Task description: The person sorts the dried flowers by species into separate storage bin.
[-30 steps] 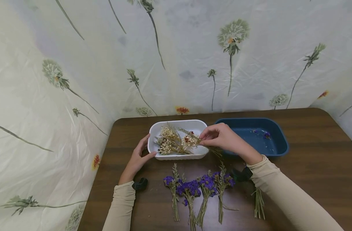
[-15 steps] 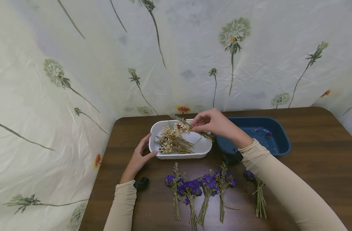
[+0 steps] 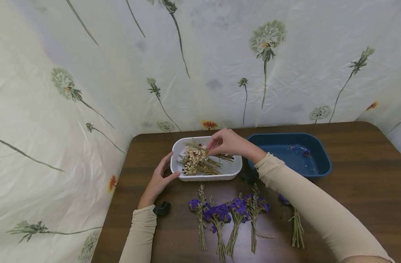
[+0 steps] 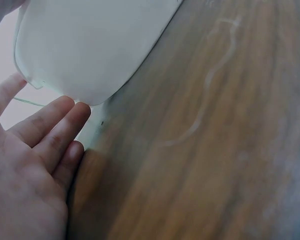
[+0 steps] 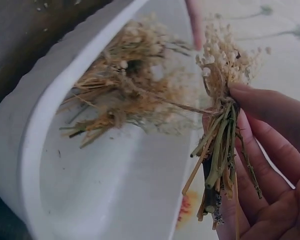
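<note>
My right hand [image 3: 224, 142] pinches a small bunch of dried cream flowers [image 5: 221, 120] by its tied stems, thumb on one side and fingers on the other. In the head view it is over the white plastic tub [image 3: 205, 178], where other cream bunches [image 3: 192, 162] lie, their heads to the left. The right wrist view shows the held bunch's stems pointing down and a strand of twine trailing from its tie. My left hand [image 3: 159, 179] spans the tub's left end, its fingers fairly straight. Its fingertips [image 4: 82, 110] are right at the tub's wall in the left wrist view.
To the right stands a blue tub [image 3: 325, 171] with a few purple petals [image 3: 306, 153] in it. Several purple-flowered bunches [image 3: 216, 215] lie in front of the white tub. Another purple bunch [image 3: 296, 226] lies under the right forearm. A patterned curtain [image 3: 200, 73] hangs behind the table.
The right hand first lifted the cream bunch up from the white tub's right side, then brought it left and down over the other bunches. The left hand keeps its place at the tub.
</note>
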`<state>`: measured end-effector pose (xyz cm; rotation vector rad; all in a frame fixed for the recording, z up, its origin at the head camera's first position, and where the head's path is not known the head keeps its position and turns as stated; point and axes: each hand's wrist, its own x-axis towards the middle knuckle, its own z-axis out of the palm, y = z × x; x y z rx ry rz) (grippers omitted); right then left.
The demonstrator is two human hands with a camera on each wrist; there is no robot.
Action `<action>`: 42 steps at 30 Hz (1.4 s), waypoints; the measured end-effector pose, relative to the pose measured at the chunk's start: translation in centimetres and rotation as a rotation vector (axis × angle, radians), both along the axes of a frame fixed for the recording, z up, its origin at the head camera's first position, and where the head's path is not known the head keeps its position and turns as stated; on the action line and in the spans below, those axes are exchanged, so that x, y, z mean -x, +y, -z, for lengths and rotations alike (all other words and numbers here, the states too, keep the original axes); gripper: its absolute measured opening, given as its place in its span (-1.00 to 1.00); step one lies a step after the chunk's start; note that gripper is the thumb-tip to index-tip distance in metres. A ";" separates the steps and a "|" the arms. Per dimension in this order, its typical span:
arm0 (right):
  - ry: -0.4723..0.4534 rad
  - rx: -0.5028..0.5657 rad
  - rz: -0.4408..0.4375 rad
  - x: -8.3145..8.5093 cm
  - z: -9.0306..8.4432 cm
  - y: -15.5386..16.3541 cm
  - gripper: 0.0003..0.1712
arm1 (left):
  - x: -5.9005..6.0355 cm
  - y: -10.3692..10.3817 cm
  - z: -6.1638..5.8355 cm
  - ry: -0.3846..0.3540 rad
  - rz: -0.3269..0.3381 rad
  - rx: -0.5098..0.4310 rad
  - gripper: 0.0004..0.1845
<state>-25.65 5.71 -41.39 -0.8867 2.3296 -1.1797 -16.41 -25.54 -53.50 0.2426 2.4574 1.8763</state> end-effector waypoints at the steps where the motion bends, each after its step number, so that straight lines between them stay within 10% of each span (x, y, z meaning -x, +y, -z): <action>1: -0.002 -0.022 -0.007 0.1 0.2 -0.3 -0.85 | 0.0 0.0 0.0 -0.001 0.001 0.001 -0.13; 15: 0.096 -0.266 -0.100 0.7 1.6 -3.2 -0.93 | 0.2 -0.2 0.1 -0.003 0.013 -0.002 -0.13; 42: 0.097 -0.392 -0.198 0.6 2.1 -4.6 -0.89 | 0.0 -0.2 0.2 -0.009 0.009 0.013 -0.14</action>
